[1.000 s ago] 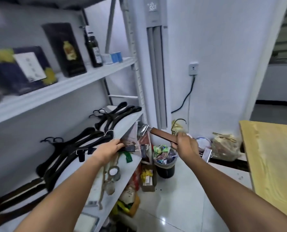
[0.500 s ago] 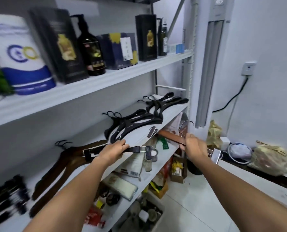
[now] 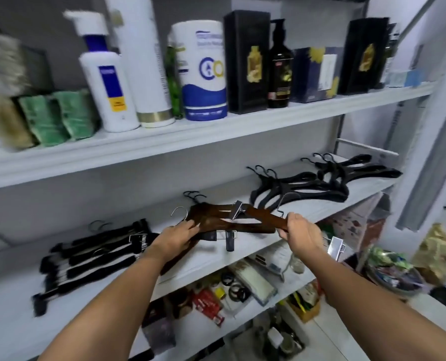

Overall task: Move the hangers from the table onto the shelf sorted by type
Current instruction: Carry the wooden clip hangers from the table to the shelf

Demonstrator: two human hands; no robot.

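Observation:
My right hand (image 3: 301, 234) grips a brown wooden clip hanger (image 3: 262, 216) by its bar, metal clips at both ends, held over the white middle shelf (image 3: 242, 250). My left hand (image 3: 176, 237) holds a black clip hanger (image 3: 223, 234) with a silver hook, low above the same shelf. Behind both lies a pile of brown wooden hangers (image 3: 216, 220). A stack of black clip hangers (image 3: 91, 252) rests on the shelf's left part. Two piles of black plastic hangers (image 3: 302, 190) lie on its right part.
The upper shelf (image 3: 216, 128) carries bottles, a paper roll, dark boxes and green packs. The lower shelf (image 3: 255, 287) holds tape rolls, packets and small boxes. Bags and a bin stand on the floor at right, beside a grey upright post (image 3: 422, 152).
The view swung left along the shelf. Both hands carried their hangers leftward, from over the black plastic hangers to over the brown wooden pile.

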